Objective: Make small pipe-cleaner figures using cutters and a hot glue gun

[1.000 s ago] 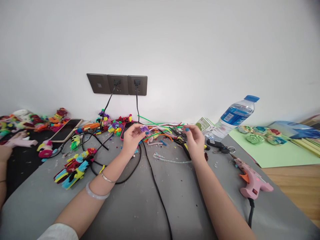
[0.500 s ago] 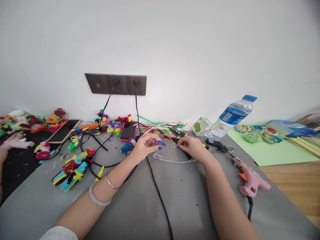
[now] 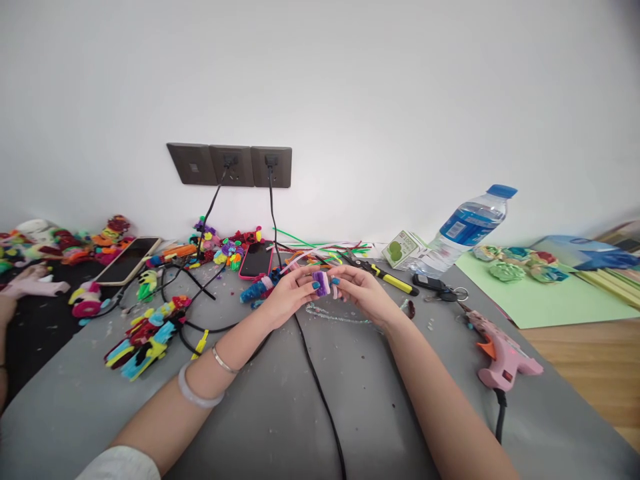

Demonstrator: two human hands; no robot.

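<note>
My left hand [image 3: 293, 293] is closed, thumb and fingers pinching a small purple fuzzy pipe-cleaner piece [image 3: 321, 284] with a pale stripe, held above the table. Right beside it, the fingertips of my right hand [image 3: 361, 292] are pinched together at the piece's right side. A small pale bit [image 3: 335, 291] shows at those fingertips; its kind is not clear. Beneath both hands a silvery tinsel strand [image 3: 333, 317] lies on the grey table. Past my right hand lie pliers with yellow and black handles [image 3: 395, 279].
A pink glue gun [image 3: 505, 360] lies at the right, near keys [image 3: 440, 288] and a water bottle [image 3: 463, 230]. Black cables [image 3: 315, 373] cross the table. Pipe-cleaner figures [image 3: 147, 340] and phones [image 3: 127, 260] lie left, where another person's hand [image 3: 30, 283] shows.
My right hand has moved left from beside the pliers to the purple piece, bringing a small pale bit. The purple piece has turned in my left hand. The pliers' handles are now uncovered.
</note>
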